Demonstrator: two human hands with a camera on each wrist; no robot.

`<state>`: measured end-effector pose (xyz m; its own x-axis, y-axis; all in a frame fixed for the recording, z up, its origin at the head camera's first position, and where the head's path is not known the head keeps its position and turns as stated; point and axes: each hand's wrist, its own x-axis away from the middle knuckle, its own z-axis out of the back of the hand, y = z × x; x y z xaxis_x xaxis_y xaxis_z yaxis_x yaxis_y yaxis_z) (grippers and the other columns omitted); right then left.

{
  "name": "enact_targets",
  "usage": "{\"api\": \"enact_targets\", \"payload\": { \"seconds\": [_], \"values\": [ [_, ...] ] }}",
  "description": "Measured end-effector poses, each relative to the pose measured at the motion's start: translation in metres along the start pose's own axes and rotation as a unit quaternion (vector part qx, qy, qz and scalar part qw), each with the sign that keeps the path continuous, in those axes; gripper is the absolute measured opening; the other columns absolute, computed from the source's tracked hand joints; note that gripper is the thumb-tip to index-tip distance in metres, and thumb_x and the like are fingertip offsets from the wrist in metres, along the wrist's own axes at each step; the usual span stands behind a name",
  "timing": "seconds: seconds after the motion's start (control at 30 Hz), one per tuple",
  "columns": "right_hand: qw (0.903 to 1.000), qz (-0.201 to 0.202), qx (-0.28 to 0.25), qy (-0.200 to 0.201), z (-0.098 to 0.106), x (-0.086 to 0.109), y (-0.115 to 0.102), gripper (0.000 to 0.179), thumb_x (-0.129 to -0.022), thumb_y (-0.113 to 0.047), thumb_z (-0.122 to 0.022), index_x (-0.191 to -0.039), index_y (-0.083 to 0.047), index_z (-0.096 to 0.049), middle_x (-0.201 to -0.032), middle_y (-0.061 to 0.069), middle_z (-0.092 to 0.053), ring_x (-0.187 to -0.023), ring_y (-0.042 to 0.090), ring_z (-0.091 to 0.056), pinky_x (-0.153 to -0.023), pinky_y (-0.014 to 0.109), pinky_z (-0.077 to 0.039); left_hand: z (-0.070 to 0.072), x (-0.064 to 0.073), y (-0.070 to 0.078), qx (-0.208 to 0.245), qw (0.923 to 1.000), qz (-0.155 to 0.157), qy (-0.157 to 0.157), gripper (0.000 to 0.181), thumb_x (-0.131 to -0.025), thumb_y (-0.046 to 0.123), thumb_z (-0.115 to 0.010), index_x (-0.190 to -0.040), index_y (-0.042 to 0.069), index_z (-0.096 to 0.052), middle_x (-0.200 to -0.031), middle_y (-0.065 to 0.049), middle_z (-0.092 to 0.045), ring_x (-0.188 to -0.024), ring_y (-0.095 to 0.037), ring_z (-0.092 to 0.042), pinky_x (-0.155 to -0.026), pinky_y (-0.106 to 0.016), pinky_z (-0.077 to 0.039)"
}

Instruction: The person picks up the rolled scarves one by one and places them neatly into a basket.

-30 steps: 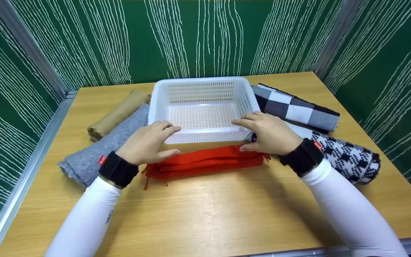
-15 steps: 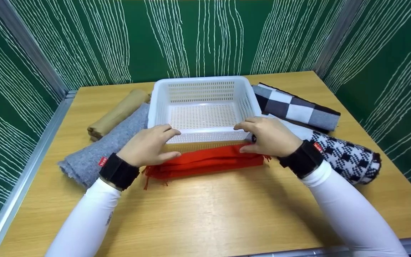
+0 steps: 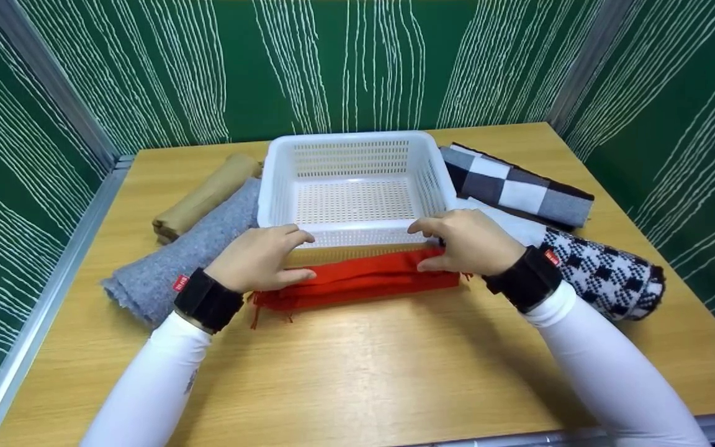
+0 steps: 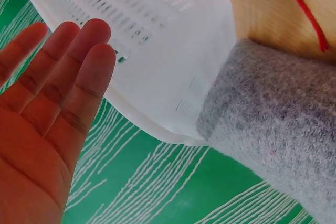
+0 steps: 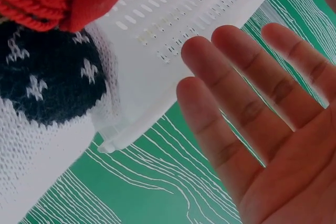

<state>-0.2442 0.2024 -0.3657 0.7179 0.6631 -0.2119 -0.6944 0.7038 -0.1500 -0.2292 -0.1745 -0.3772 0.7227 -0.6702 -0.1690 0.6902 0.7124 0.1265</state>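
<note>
A folded red scarf (image 3: pixel 364 279) with fringed ends lies across the table in front of a white plastic basket (image 3: pixel 357 228). My left hand (image 3: pixel 264 257) hovers over the scarf's left end, fingers extended toward the basket's front rim. Over the right end is my right hand (image 3: pixel 472 242), its fingers near the basket's front right corner. Both wrist views show straight, spread fingers with nothing between them. In the left wrist view a grey fabric roll (image 4: pixel 278 114) sits against the basket; the right wrist view has a black-and-white knit roll (image 5: pixel 52 77) beside the red fringe.
Left of the basket, a tan fabric roll (image 3: pixel 208 195) lies behind the grey one. On the right, a checked folded cloth (image 3: pixel 512 186) lies behind the patterned knit roll (image 3: pixel 606 273). Green panels (image 3: pixel 370 62) with white streaks wall in the wooden table (image 3: pixel 345 372).
Both hands have drawn back slightly toward me from the basket's front rim and sit lower over the red scarf. The basket and fabrics have stayed put.
</note>
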Motion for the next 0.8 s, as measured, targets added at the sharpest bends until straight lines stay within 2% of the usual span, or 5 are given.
{"api": "enact_targets", "payload": {
  "seconds": [0.2,0.5,0.7,0.8],
  "values": [
    [0.9999,-0.001,0.002,-0.014,-0.002,0.001,-0.001,0.062,-0.077,-0.035,-0.099,-0.129,-0.008,-0.077,-0.103,0.010,-0.081,-0.082,0.026,-0.073,-0.079,0.051,-0.062,-0.005,0.000,0.000,0.002,0.9999,-0.003,-0.014,0.058,-0.095,0.050,-0.081,-0.134,0.008,-0.071,-0.119,-0.010,-0.076,-0.092,-0.027,-0.073,-0.087,-0.050,-0.064],
    [0.9991,-0.003,0.004,-0.041,-0.008,0.002,-0.001,0.067,-0.078,-0.037,-0.098,-0.135,-0.009,-0.075,-0.120,0.013,-0.081,-0.091,0.029,-0.075,-0.084,0.054,-0.062,-0.014,0.000,-0.001,0.022,0.9993,0.004,-0.031,0.059,-0.093,0.049,-0.083,-0.133,0.007,-0.071,-0.125,-0.012,-0.076,-0.105,-0.031,-0.075,-0.095,-0.051,-0.062],
    [0.9986,0.008,0.004,-0.052,-0.014,0.003,0.000,0.066,-0.078,-0.039,-0.098,-0.133,-0.010,-0.075,-0.116,0.009,-0.081,-0.082,0.024,-0.067,-0.080,0.052,-0.059,-0.019,-0.001,0.000,0.014,0.9987,0.007,-0.048,0.064,-0.093,0.053,-0.081,-0.136,0.007,-0.070,-0.127,-0.012,-0.075,-0.113,-0.033,-0.074,-0.099,-0.052,-0.061],
    [0.9983,0.013,-0.002,-0.056,-0.017,0.003,0.001,0.065,-0.078,-0.037,-0.098,-0.132,-0.009,-0.074,-0.115,0.007,-0.081,-0.083,0.024,-0.068,-0.081,0.053,-0.059,-0.021,-0.001,0.000,0.011,0.9982,0.007,-0.058,0.066,-0.093,0.055,-0.081,-0.138,0.007,-0.069,-0.129,-0.012,-0.075,-0.115,-0.033,-0.074,-0.100,-0.052,-0.061]
  ]
}}
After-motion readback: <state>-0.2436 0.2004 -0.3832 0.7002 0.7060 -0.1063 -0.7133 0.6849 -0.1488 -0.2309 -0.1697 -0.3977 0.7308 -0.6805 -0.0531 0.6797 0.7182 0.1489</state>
